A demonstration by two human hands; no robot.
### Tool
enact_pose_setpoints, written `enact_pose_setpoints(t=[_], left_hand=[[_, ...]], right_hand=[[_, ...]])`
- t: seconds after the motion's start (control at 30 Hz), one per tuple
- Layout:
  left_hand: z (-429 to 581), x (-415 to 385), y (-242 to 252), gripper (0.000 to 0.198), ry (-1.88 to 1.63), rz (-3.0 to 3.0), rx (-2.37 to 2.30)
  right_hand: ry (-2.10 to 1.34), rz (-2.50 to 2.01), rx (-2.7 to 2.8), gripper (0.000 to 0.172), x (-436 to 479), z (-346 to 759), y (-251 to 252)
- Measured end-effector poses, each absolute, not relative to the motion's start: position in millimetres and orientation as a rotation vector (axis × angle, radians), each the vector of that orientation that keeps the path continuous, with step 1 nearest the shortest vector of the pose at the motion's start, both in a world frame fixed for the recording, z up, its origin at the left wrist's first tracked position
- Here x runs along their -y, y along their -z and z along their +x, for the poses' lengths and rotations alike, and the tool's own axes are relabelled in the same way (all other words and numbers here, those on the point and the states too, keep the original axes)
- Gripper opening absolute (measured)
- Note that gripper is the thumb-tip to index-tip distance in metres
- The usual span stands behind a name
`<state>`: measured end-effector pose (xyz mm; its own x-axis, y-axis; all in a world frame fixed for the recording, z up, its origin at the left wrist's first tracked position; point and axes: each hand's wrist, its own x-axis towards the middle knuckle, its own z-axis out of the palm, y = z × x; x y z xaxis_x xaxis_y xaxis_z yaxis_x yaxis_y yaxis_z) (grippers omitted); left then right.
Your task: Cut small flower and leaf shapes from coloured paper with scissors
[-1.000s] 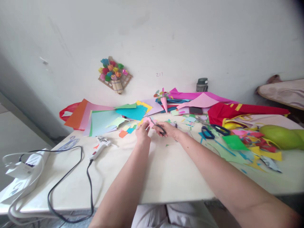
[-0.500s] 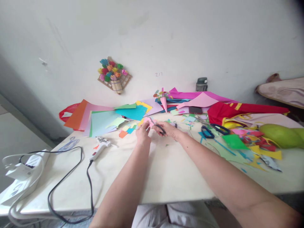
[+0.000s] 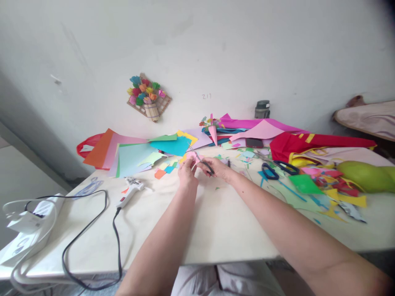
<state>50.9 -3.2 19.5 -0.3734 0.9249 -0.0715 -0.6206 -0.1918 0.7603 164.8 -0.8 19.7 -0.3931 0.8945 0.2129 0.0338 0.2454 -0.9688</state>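
Note:
In the middle of the table, my right hand (image 3: pixel 215 168) is closed around the dark handles of a pair of scissors (image 3: pixel 210 167), whose blades point up and to the left. My left hand (image 3: pixel 187 170) is closed just beside the blades, fingertips pinched on a small piece of pink paper (image 3: pixel 191 156). Part of that paper is hidden by my fingers and the scissors. Small orange, blue and yellow paper scraps lie left of my left hand, and a paper flower cone (image 3: pixel 212 133) lies beyond both hands.
A glue gun (image 3: pixel 131 192) with a black cord lies left, near a power strip (image 3: pixel 33 234). Coloured sheets (image 3: pixel 132 158) lie at the back left. At right are larger scissors (image 3: pixel 279 167), a red cloth (image 3: pixel 308 144), scraps and a green fruit (image 3: pixel 358 176). A wall stands behind.
My left hand has shifted very slightly to the right, closer to the scissors. My right hand keeps the scissors in nearly the same place.

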Motion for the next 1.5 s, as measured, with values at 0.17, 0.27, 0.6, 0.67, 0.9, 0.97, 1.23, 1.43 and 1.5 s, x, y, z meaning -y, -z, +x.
enact_pose_setpoints(t=[0.17, 0.27, 0.6, 0.67, 0.9, 0.97, 1.23, 1.43, 1.5], left_hand=[[52, 4, -20, 0.014, -1.78, 0.469, -0.858], [53, 3, -20, 0.014, -1.782, 0.456, -0.85], [53, 3, -18, 0.014, -1.767, 0.479, -0.861], [53, 3, -18, 0.015, -1.767, 0.481, -0.852], [55, 3, -17, 0.017, -1.754, 0.484, -0.843], [56, 3, -17, 0.017, -1.748, 0.485, -0.845], [58, 1, -14, 0.014, -1.706, 0.417, -0.844], [58, 2, -12, 0.019, -1.685, 0.462, -0.828], [58, 3, -11, 0.021, -1.645, 0.492, -0.829]], right_hand=[[-1.25, -0.897, 1.641, 0.03, 3, 163, -21], [-1.248, -0.896, 1.642, 0.031, 4, 163, -22], [-1.28, -0.902, 1.618, 0.033, 8, 163, -26], [-1.283, -0.909, 1.609, 0.034, 9, 163, -27], [-1.264, -0.933, 1.607, 0.036, 11, 162, -27], [-1.253, -0.929, 1.603, 0.036, 10, 161, -25], [-1.25, -0.938, 1.561, 0.038, 14, 156, -26], [-1.295, -0.904, 1.518, 0.039, 13, 154, -23], [-1.309, -0.902, 1.495, 0.039, 13, 154, -23]])
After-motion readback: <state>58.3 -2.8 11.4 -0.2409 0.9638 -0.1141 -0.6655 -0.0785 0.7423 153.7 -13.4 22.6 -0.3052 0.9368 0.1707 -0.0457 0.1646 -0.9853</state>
